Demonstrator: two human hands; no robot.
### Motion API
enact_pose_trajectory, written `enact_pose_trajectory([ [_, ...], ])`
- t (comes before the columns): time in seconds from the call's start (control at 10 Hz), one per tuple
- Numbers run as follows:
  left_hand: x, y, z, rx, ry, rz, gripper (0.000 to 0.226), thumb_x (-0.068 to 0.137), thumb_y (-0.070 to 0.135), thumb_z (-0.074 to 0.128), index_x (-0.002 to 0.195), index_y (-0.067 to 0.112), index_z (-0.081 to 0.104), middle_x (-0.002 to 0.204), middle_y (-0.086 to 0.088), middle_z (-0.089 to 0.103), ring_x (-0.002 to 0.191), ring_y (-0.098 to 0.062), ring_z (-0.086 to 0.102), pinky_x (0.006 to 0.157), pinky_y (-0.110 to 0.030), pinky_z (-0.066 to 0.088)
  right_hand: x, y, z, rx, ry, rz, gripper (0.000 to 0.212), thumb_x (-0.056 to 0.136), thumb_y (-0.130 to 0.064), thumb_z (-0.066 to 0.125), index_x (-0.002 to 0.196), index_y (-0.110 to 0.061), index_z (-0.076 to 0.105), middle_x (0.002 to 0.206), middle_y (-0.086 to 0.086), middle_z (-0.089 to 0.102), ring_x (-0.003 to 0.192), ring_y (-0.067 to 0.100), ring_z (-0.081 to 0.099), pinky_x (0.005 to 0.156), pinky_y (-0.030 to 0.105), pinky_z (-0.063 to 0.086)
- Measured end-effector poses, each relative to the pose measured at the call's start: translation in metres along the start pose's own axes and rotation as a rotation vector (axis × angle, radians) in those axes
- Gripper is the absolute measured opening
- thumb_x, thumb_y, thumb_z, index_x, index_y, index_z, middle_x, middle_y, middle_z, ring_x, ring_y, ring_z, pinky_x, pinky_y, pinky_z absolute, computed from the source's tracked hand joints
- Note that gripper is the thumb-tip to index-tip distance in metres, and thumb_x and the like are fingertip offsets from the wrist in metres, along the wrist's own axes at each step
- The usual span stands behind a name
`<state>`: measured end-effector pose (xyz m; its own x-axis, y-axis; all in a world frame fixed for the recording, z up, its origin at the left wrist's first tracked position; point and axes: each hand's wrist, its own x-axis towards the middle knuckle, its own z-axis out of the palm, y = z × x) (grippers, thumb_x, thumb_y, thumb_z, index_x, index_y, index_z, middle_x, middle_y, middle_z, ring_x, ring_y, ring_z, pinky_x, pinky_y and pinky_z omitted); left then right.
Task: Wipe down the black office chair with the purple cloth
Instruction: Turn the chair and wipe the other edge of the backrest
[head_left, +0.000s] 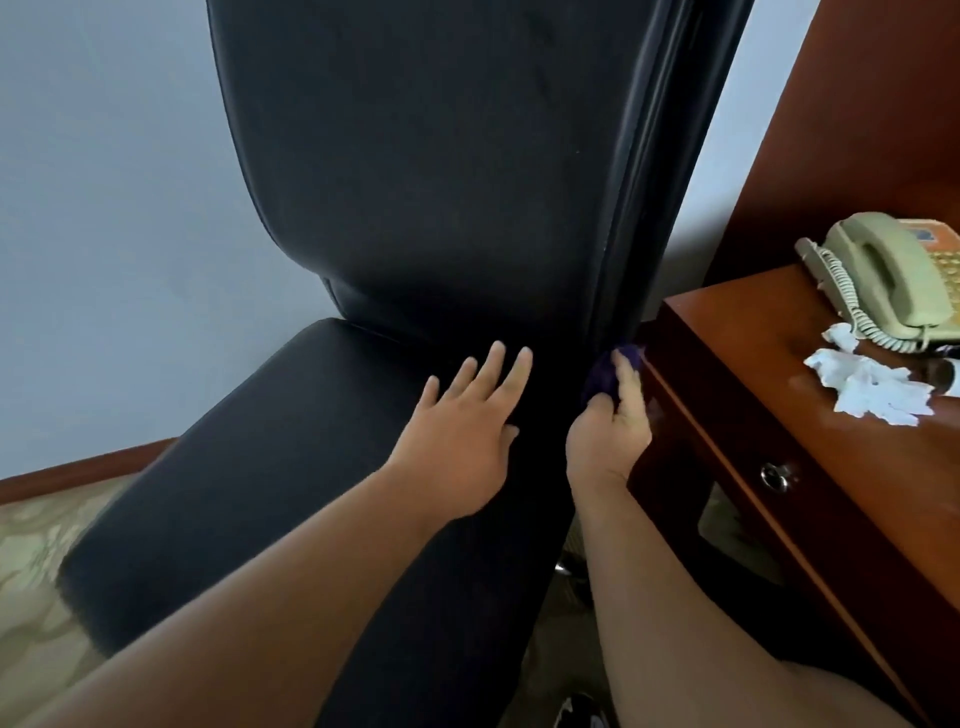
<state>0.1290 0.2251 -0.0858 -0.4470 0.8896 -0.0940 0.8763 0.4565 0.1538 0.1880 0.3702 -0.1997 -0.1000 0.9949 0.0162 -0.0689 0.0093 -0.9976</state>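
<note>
The black office chair (415, 182) fills the middle of the view, its tall backrest upright and its seat reaching toward the lower left. My left hand (462, 426) lies flat on the seat near the backrest, fingers straight and spread. My right hand (610, 426) grips the bunched purple cloth (602, 371) and holds it against the right edge of the chair, where seat and backrest meet. Most of the cloth is hidden by my fingers and the dark gap beside the desk.
A reddish wooden desk (769, 431) stands close on the right, nearly touching the chair. On it sit a beige corded telephone (883, 280) and crumpled white tissue (872, 389). A grey wall lies behind, patterned floor (31, 561) at the lower left.
</note>
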Motion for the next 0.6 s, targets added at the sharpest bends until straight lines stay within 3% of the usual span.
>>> enact_pose_trajectory([
  [0.1,-0.011,-0.029,0.032,0.008,-0.134,-0.114,0.071,0.108,0.032,0.032,0.155,0.033,-0.021,0.167,0.001,-0.017,0.155,-0.026,-0.005,0.124,-0.053,0.008,-0.013,0.026,0.012,-0.545,-0.374,-0.114,0.053,0.09,0.003,0.045,0.129,-0.023,0.069,0.142,0.004,0.059,0.142,0.026,0.041,0.123,0.036,0.025],
  [0.3,-0.04,-0.069,0.05,-0.008,-0.238,-0.312,0.071,0.108,0.032,0.032,0.157,0.033,-0.019,0.167,0.001,-0.013,0.155,-0.028,-0.002,0.122,-0.055,0.011,-0.059,-0.003,0.028,-0.96,-0.61,-0.176,0.054,0.091,-0.004,0.048,0.14,-0.026,0.059,0.143,0.003,0.057,0.136,0.026,0.044,0.115,0.042,0.034],
  [0.5,-0.078,-0.087,0.024,-0.015,-0.134,-0.404,0.068,0.107,0.032,0.029,0.158,0.032,-0.016,0.168,0.001,-0.008,0.155,-0.027,0.0,0.123,-0.053,0.011,-0.152,-0.034,0.055,-0.516,-1.085,-0.064,0.068,0.097,-0.005,0.057,0.154,-0.034,0.037,0.153,-0.003,0.047,0.142,0.016,0.044,0.112,0.027,0.04],
  [0.6,-0.103,-0.095,-0.003,0.018,-0.018,-0.437,0.072,0.106,0.029,0.032,0.157,0.03,-0.018,0.168,-0.002,-0.007,0.155,-0.028,0.001,0.122,-0.052,0.013,-0.153,-0.068,0.069,-0.503,-1.166,-0.145,0.083,0.096,-0.017,0.068,0.16,-0.035,0.018,0.168,-0.002,0.018,0.155,0.017,0.015,0.124,0.035,0.021],
])
